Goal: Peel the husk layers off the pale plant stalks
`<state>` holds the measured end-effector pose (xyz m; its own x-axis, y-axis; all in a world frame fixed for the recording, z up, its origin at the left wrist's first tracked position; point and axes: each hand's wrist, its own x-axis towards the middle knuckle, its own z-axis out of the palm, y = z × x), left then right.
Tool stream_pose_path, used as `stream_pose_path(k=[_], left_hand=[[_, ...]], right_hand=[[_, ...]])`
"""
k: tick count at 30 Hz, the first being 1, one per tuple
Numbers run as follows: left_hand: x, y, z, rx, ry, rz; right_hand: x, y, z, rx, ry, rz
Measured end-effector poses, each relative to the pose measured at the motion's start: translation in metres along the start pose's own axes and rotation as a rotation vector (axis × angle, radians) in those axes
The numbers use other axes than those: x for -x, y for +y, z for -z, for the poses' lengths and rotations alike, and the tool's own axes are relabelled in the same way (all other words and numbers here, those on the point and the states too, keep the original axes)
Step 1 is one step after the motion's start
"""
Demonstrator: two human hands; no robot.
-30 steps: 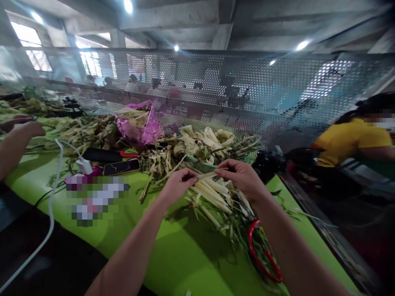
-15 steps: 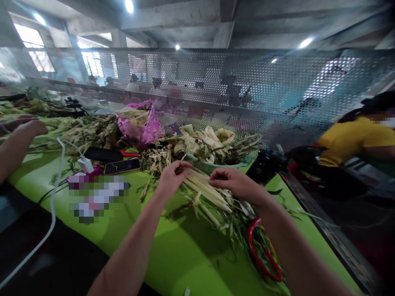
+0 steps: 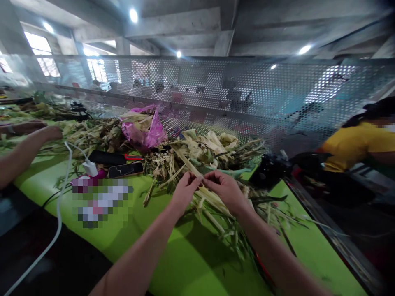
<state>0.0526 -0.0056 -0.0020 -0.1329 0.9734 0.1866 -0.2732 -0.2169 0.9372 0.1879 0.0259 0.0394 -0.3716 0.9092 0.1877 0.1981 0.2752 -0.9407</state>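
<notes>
In the head view, the left hand (image 3: 187, 191) and right hand (image 3: 224, 189) meet fingertip to fingertip, thumbs and forefingers drawn together in a narrow pinch. Between them they seem to have the near end of a pale strip (image 3: 189, 165) of dry leaf; just what the right fingertips grip is partly hidden. Taking that pinch as the clock's centre, the strip runs off towards 11 o'clock, more similar strips (image 3: 215, 198) lie close by at about 4 to 5, and a leaf heap (image 3: 216, 144) sits at 12 to 1 on the green tabletop (image 3: 173, 250).

The strip should weigh next to nothing and bend readily, though it may split lengthwise (dry husk tends to follow its grain). It looks more papery than slippery, so a light fingertip pinch across its full width near the end should suit it best.
</notes>
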Motion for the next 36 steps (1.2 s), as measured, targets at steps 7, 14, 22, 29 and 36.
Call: stream_pose_path(k=[7,14,22,29,36], left_hand=[[-0.007,0.004,0.009,0.098,0.188,-0.001],[-0.004,0.007,0.004,0.083,0.077,-0.007],[-0.008,0.009,0.012,0.134,0.188,0.038],[-0.01,0.006,0.014,0.054,0.118,0.052],[-0.005,0.008,0.011,0.048,0.118,0.125]], right_hand=[[0.0,0.003,-0.002,-0.092,-0.12,-0.112],[0.003,-0.002,-0.004,-0.15,-0.107,-0.121],[0.0,-0.004,0.009,-0.083,-0.225,-0.095],[0.005,-0.012,0.005,0.106,-0.174,0.096],[0.006,-0.012,-0.001,0.154,-0.15,0.157]])
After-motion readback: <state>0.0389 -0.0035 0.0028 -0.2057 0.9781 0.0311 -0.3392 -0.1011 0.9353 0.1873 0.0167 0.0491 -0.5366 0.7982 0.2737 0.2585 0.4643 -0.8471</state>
